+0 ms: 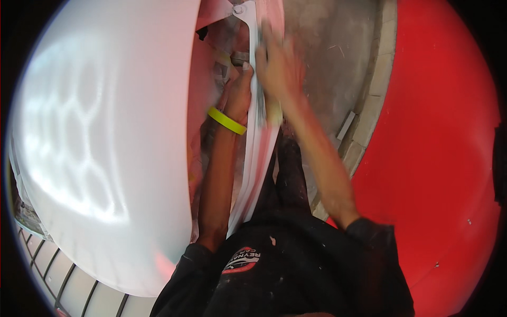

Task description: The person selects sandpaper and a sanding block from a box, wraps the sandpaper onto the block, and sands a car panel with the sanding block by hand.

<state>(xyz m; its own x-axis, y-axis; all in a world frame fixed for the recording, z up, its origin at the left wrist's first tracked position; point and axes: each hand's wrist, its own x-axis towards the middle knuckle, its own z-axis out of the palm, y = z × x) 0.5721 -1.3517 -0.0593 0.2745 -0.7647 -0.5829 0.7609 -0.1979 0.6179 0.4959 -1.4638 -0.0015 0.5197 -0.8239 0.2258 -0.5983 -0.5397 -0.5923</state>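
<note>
Standing between a white curved panel on your left and a red curved panel on your right, you have both hands at a long pale strip. It runs lengthwise before you, from a bolt near the upper edge down toward your dark shirt.

Your left hand, with a yellow wristband below it, is at the strip's inner side, a digit pointing upward. That placement probably steadies the strip from within, while your right hand lies over the outer side, perhaps so that the two oppose each other.

How far the left grip is closed you cannot tell, since the strip may cover some of the fingers. The right grip is blurred: its fingers look extended, but whether they hold anything is unclear. A yellowish smear below that hand is too blurred to identify.

The strip's top is cut off by the frame, its lower end goes out of sight near your shirt, and the recess behind your left hand is dim and cluttered.
</note>
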